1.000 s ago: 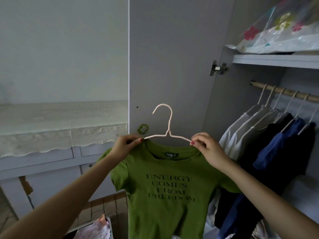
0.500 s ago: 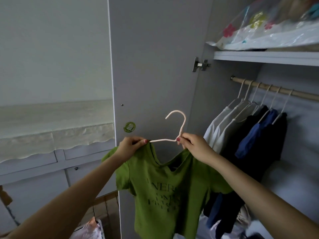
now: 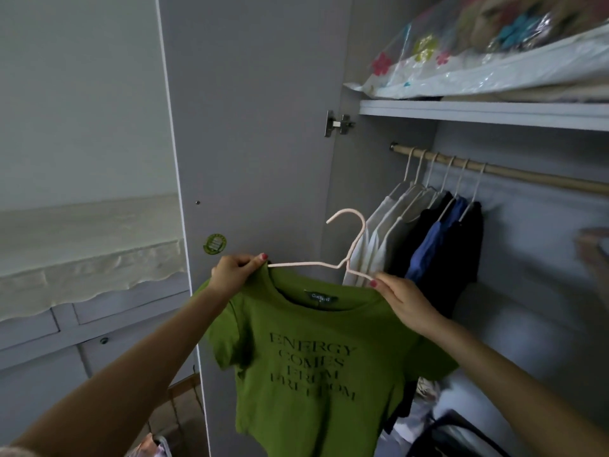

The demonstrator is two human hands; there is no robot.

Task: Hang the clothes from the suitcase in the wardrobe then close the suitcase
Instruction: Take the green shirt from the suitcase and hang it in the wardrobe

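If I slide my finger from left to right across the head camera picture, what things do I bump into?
Round green sticker → left hand → pale pink wire hanger → right hand → dark blue hanging shirt.

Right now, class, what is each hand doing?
Left hand: pinching the green T-shirt at its shoulder.
Right hand: pinching the T-shirt's other shoulder at the pink hanger.

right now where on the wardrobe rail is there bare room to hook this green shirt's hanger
The wooden wardrobe rail is bare to the right of the black hanging garment, out to the frame edge. Its left end, from the bracket to that garment, is crowded with six hung clothes. Both hands hold the green t-shirt on its pale pink hanger.
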